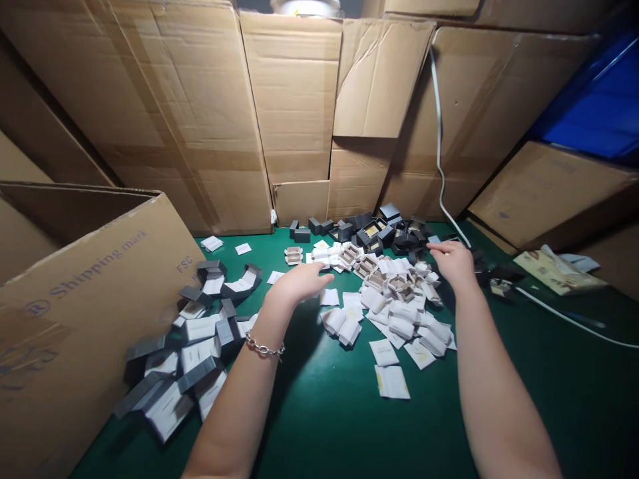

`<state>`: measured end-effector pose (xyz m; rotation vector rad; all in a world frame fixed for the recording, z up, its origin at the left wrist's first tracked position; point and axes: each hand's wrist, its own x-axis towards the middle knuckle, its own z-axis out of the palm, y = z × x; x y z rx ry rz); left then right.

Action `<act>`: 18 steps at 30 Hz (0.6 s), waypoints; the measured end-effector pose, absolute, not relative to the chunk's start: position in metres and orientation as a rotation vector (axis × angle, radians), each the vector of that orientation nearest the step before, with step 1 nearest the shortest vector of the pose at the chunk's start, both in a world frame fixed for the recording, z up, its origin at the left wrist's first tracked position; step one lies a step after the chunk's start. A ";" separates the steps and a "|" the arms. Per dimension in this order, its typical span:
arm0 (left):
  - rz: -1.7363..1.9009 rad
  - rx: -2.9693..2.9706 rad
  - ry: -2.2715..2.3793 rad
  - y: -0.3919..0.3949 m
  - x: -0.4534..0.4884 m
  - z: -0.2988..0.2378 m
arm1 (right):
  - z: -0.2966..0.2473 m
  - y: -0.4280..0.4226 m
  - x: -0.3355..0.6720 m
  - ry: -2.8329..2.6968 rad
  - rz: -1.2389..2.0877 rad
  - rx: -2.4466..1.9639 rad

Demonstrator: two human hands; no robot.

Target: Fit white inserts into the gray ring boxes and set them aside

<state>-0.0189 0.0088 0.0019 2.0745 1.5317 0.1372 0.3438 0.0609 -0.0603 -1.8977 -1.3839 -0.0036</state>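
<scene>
My left hand (pixel 301 282) is over the near left side of a heap of white paper packets (pixel 399 313). Its fingers are stretched out and nothing shows in them. A silver chain bracelet (pixel 264 347) circles that wrist. Small open cardboard inserts (pixel 367 266) lie among the packets, just beyond the fingers. To the right, my right hand (pixel 453 261) is at the edge of a pile of small black boxes (pixel 374 229). Its thumb and fingers are drawn together near the boxes; whatever they pinch is too small to make out.
Black sleeves with white linings (pixel 200 352) lie on the left beside a large carton (pixel 100 293). Stacked cartons (pixel 294 93) wall off the back of the green table (pixel 319 412). A white cable (pixel 439 133) runs down to the right, near a cream-coloured bag (pixel 554 271).
</scene>
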 end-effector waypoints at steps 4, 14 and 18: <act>0.315 2.130 1.413 0.007 -0.016 0.004 | -0.027 0.050 0.310 -1.390 0.055 -1.623; 1.187 2.277 1.080 0.005 0.000 0.005 | 0.026 -0.021 0.166 -1.652 0.863 -0.889; 1.347 2.181 1.126 0.007 -0.004 0.007 | 0.021 -0.021 0.161 -1.591 0.906 -0.873</act>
